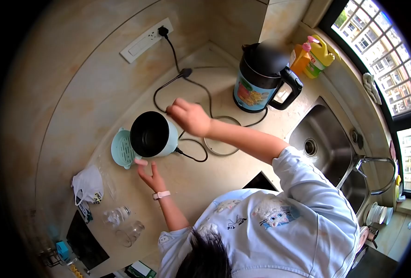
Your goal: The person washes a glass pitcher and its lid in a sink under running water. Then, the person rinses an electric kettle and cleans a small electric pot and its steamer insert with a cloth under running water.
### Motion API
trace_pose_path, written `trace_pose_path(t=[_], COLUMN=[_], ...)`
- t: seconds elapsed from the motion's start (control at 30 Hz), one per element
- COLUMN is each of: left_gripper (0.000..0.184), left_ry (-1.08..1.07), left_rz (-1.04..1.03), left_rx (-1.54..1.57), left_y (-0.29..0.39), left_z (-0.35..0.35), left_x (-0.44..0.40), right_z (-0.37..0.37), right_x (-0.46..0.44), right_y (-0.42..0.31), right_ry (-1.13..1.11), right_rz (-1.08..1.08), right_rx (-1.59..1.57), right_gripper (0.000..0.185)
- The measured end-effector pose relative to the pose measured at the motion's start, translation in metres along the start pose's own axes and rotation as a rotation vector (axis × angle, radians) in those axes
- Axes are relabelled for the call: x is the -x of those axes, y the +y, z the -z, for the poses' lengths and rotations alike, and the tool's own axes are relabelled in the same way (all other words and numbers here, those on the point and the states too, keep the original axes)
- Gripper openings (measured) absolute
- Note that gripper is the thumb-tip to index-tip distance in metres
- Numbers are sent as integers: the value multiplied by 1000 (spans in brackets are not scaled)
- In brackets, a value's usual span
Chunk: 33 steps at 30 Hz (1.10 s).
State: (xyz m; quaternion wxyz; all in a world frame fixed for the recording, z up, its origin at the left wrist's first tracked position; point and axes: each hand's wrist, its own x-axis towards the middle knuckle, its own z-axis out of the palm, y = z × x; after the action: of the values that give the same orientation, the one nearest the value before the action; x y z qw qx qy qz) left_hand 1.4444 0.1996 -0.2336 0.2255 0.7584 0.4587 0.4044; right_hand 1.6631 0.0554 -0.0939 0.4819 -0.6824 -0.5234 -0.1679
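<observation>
From here I see the pot (153, 134) on the bench (196, 185) between both hands, probably so its cord (196, 160) reaches the socket (145, 41). My left hand (152, 178) spreads beside it; my right hand (190, 118) curls near the rim, grip unclear.

The person wears a loose, short-sleeved white T-shirt (321, 227) with a bluish cast — printed with a fluffy, blue-eyed kitten (272, 214) and dark "BOW TIE" lettering (235, 223). A pale pink wristband (161, 195) circles the left wrist — the left hand (153, 178) and right hand (192, 118) are ungloved. Loose hair (203, 257) overlaps the shirt.
</observation>
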Motion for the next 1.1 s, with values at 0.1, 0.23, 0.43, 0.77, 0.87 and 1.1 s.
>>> trace_pose_path(t=[0.1,0.23,0.43,0.77,0.87,1.1], left_gripper=[43,33,50,81,87,91], left_ry=[-436,-299,-360,-198,-166,-42], left_rz=[276,121,471,133,147,-2], left_rx=[612,457,900,400,368,100], left_y=[-7,16,34,72,79,100], left_z=[-13,-14,3,-27,-37,-31], left_x=[-8,1,0,1,-3,-5], right_z=[-9,-25,-83,71,120,143], right_x=[3,-2,12,179,197,210], right_y=[-20,-33,26,128,138,157], right_ry=[17,-159,-427,882,742,654], right_rz=[201,251,-748,-1526,-1661,-1550], right_rx=[-125,-200,-168,-374,-467,-778], right_gripper=[18,21,20,12,18,13])
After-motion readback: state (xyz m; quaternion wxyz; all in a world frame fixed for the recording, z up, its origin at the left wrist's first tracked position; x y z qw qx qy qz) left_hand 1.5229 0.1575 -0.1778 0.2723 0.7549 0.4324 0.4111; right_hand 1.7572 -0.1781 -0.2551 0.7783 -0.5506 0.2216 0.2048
